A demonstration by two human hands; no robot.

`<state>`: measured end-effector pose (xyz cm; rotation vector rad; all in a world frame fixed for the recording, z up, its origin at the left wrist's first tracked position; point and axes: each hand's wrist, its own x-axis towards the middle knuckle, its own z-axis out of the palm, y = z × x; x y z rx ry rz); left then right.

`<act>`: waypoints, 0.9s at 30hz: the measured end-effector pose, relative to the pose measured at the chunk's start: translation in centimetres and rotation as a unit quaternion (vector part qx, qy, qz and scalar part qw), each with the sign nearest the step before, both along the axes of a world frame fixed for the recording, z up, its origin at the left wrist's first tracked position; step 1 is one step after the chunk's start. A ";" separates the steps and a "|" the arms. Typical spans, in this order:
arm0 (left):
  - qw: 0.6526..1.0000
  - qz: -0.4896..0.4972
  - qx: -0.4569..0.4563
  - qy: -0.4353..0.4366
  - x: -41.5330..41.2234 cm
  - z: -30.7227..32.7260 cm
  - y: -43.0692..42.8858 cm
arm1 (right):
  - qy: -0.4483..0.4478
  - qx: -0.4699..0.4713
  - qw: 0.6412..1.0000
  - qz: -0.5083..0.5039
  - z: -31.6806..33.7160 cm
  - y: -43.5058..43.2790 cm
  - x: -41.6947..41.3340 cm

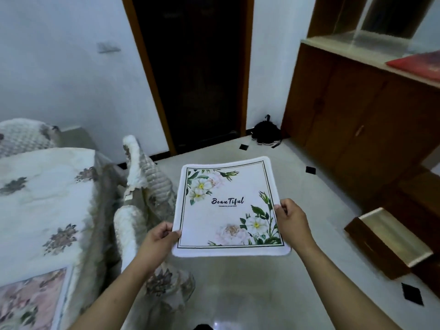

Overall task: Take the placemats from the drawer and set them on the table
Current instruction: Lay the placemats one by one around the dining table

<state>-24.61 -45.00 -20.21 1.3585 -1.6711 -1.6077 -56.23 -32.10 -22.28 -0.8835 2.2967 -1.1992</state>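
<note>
A square white placemat (228,206) with green-and-white flowers and the word "Beautiful" hangs flat in the air over the floor, held between both hands. My left hand (162,235) pinches its near-left edge. My right hand (290,222) pinches its right edge. The table (42,201), covered with a white floral cloth, is to the left. On its near corner lies another floral mat (31,301) with a white border. An open wooden drawer (388,241) sticks out low on the right; its inside looks bare.
Two chairs with fluffy white covers (140,167) stand between me and the table. A wooden cabinet (357,120) lines the right wall, with a red item (419,64) on its top. A dark doorway (195,67) and a black bag (266,132) are ahead.
</note>
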 end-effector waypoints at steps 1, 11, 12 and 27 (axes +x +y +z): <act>1.000 0.014 0.004 0.006 -0.2 -0.1 -0.7 | 0.000 0.000 1.000 0.012 0.0 -1.6 -0.6; 0.998 0.054 -0.001 0.026 -7.0 -2.7 -16.3 | 0.012 0.022 0.998 0.050 0.0 -19.1 -8.4; 0.998 0.047 0.002 0.029 -8.0 -2.5 -18.2 | 0.018 0.027 0.998 0.048 0.3 -20.8 -9.4; 0.984 0.175 -0.038 -0.003 -15.1 -1.4 -40.2 | -0.005 0.016 0.986 0.168 -0.2 -52.2 -17.4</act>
